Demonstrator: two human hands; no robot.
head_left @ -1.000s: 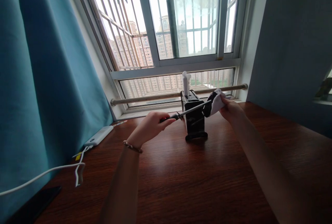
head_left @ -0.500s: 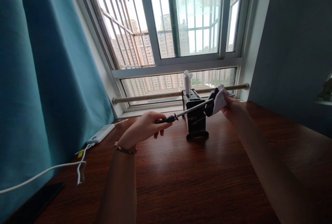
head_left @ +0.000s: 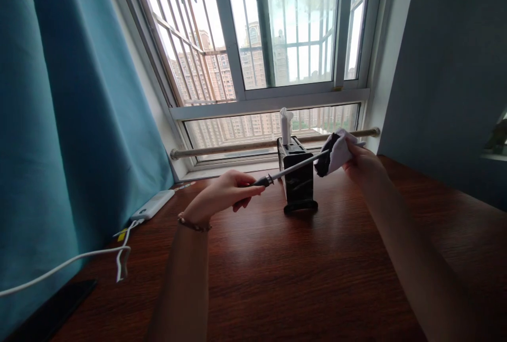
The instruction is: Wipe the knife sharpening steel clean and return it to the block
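My left hand [head_left: 224, 194] is closed round the dark handle of a long thin metal rod [head_left: 295, 167], which slants up to the right above the wooden table [head_left: 301, 273]. My right hand [head_left: 358, 159] is closed on a white cloth [head_left: 336, 153] with dark stains, wrapped round the rod's far end. Behind the rod stands a black tissue holder [head_left: 295, 181] with a white tissue [head_left: 285, 125] sticking out of its top.
A white power bank [head_left: 153, 205] lies at the table's back left, with a white cable [head_left: 79, 262] trailing off to the left. A dark phone [head_left: 51, 313] lies at the front left corner. A teal curtain [head_left: 67, 120] hangs on the left. The barred window [head_left: 273, 40] fills the back, a grey wall [head_left: 451, 67] the right.
My right hand and the cloth have slid a little outward along the rod toward its tip. My left hand holds the handle in much the same place.
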